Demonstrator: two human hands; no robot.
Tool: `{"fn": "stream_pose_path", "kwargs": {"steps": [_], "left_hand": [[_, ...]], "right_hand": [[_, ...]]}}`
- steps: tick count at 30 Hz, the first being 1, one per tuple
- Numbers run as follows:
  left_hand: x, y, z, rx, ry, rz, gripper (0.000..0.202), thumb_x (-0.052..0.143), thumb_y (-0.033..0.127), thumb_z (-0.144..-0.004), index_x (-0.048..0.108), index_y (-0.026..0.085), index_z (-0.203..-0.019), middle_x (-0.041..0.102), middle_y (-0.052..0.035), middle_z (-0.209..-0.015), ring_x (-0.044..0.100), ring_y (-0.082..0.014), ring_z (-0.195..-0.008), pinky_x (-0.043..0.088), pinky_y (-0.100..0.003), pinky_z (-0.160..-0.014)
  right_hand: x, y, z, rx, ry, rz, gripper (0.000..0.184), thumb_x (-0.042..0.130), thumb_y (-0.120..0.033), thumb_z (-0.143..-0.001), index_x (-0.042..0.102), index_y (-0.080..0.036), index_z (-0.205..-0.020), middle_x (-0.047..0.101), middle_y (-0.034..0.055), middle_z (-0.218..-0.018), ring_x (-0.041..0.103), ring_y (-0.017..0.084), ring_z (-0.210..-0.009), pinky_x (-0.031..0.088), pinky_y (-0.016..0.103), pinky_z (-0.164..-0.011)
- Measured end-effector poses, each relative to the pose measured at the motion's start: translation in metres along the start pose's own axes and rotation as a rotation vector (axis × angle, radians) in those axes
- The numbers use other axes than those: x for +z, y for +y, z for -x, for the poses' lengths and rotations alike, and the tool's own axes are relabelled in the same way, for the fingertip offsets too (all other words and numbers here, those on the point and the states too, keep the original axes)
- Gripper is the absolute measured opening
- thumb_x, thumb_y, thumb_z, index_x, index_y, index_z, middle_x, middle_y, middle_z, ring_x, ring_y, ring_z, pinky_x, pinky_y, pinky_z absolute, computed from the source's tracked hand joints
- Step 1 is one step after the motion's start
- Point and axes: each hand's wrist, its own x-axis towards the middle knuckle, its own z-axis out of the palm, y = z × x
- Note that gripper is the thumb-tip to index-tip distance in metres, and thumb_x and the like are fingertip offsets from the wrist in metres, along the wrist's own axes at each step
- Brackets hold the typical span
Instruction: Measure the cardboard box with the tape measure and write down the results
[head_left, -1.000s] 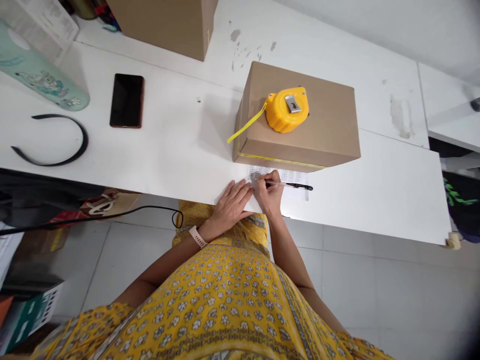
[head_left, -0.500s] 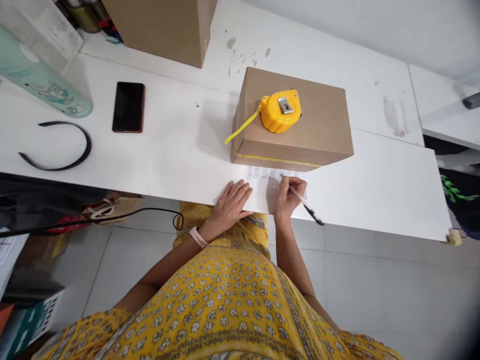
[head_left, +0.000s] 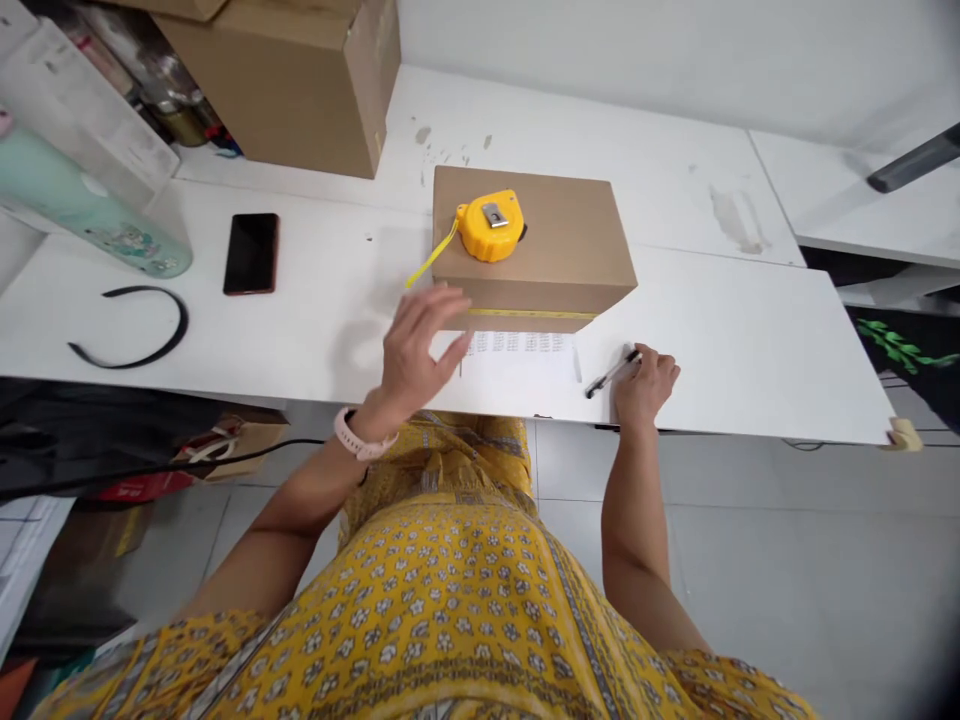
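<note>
My left hand [head_left: 420, 345] is raised beside the near left corner of a small brown cardboard box [head_left: 540, 235]. Its thumb is spread from the fingers and it holds nothing. A yellow tape measure [head_left: 492, 226] with a yellow strap rests on top of the box. Over the table's front edge, my right hand [head_left: 646, 385] is closed, its fingertips at a black-and-white pen [head_left: 609, 374] low at the tabletop. Between my hands lies a printed sheet of paper [head_left: 517, 370], its far part hidden by the box. A yellow strip runs along the box's front face.
On the white table [head_left: 720, 340] at left are a phone [head_left: 251, 254], a black headband [head_left: 180, 325] and a mint-green bottle [head_left: 127, 225]. A larger cardboard box [head_left: 292, 95] stands behind them. A black cable [head_left: 247, 458] hangs below the front edge.
My left hand has lifted off the table and moved left and forward, toward the box's corner. My right hand has carried the pen from the paper to the right. The view has shifted.
</note>
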Motion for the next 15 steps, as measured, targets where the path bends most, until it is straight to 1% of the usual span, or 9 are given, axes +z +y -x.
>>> {"fn": "stream_pose_path", "kwargs": {"steps": [2,4,5,7,9,11,13,14,15], "left_hand": [[-0.001,-0.006,-0.039,0.009,-0.011,-0.066,0.039,0.055,0.044,-0.101,0.057,0.021,-0.133,0.061,-0.0094,-0.142,0.050,-0.0304,-0.140,0.037,-0.055,-0.120],[0.007,-0.018,-0.072,-0.006,-0.058,-0.091,0.052,0.061,0.050,-0.096,0.053,0.021,-0.139,0.055,-0.0111,-0.149,0.045,-0.0337,-0.144,0.035,-0.057,-0.120],[0.013,-0.024,-0.085,-0.017,-0.082,-0.087,0.058,0.064,0.050,-0.094,0.050,0.021,-0.142,0.054,-0.0122,-0.149,0.046,-0.0344,-0.143,0.036,-0.057,-0.120],[0.024,-0.035,-0.103,-0.043,-0.117,-0.067,0.064,0.069,0.048,-0.090,0.048,0.021,-0.144,0.058,-0.0134,-0.143,0.052,-0.0340,-0.136,0.039,-0.055,-0.117],[0.030,-0.038,-0.113,-0.071,-0.106,-0.061,0.062,0.073,0.042,-0.086,0.052,0.021,-0.140,0.064,-0.0126,-0.134,0.057,-0.0329,-0.128,0.041,-0.053,-0.115],[0.029,-0.031,-0.116,-0.102,-0.048,-0.067,0.056,0.077,0.039,-0.080,0.059,0.022,-0.130,0.068,-0.0113,-0.125,0.061,-0.0324,-0.121,0.041,-0.053,-0.113],[0.022,-0.015,-0.112,-0.125,0.012,-0.026,0.051,0.080,0.038,-0.075,0.064,0.021,-0.121,0.070,-0.0104,-0.119,0.062,-0.0322,-0.118,0.042,-0.053,-0.112],[0.019,-0.005,-0.108,-0.130,0.022,0.036,0.050,0.080,0.039,-0.074,0.065,0.021,-0.118,0.071,-0.0103,-0.118,0.062,-0.0317,-0.116,0.044,-0.052,-0.111],[0.016,0.006,-0.104,-0.133,0.003,0.137,0.049,0.080,0.042,-0.075,0.066,0.022,-0.117,0.071,-0.0097,-0.118,0.063,-0.0304,-0.115,0.047,-0.049,-0.108]], "right_hand": [[0.004,0.000,0.002,0.000,0.008,0.040,0.045,0.036,0.000,-0.083,0.066,-0.018,-0.112,0.053,0.0125,-0.097,0.046,0.027,-0.096,0.037,0.048,-0.094],[0.006,0.000,0.003,0.028,0.020,0.057,0.045,0.035,-0.004,-0.085,0.065,-0.017,-0.116,0.055,0.0136,-0.099,0.047,0.028,-0.097,0.039,0.049,-0.095],[0.007,0.000,0.003,0.044,0.027,0.054,0.044,0.035,-0.006,-0.085,0.065,-0.016,-0.116,0.056,0.0140,-0.099,0.047,0.028,-0.097,0.040,0.049,-0.094],[0.008,0.000,0.003,0.067,0.043,0.033,0.042,0.036,-0.010,-0.087,0.066,-0.016,-0.115,0.057,0.0150,-0.100,0.048,0.029,-0.097,0.042,0.049,-0.094],[0.006,-0.002,0.003,0.081,0.072,0.004,0.040,0.037,-0.014,-0.088,0.067,-0.015,-0.115,0.059,0.0161,-0.100,0.050,0.029,-0.097,0.044,0.050,-0.094],[-0.001,-0.009,0.007,0.083,0.154,-0.037,0.038,0.039,-0.018,-0.090,0.067,-0.015,-0.115,0.061,0.0176,-0.102,0.053,0.030,-0.099,0.046,0.051,-0.094],[-0.011,-0.027,0.014,0.075,0.291,-0.115,0.035,0.041,-0.023,-0.093,0.068,-0.016,-0.113,0.063,0.0188,-0.105,0.056,0.030,-0.103,0.047,0.052,-0.096],[-0.017,-0.041,0.019,0.070,0.358,-0.180,0.033,0.041,-0.026,-0.095,0.069,-0.018,-0.110,0.065,0.0184,-0.105,0.057,0.030,-0.104,0.047,0.052,-0.098],[-0.023,-0.057,0.023,0.070,0.394,-0.276,0.031,0.043,-0.031,-0.096,0.070,-0.019,-0.107,0.066,0.0173,-0.103,0.059,0.029,-0.103,0.048,0.051,-0.098]]}}
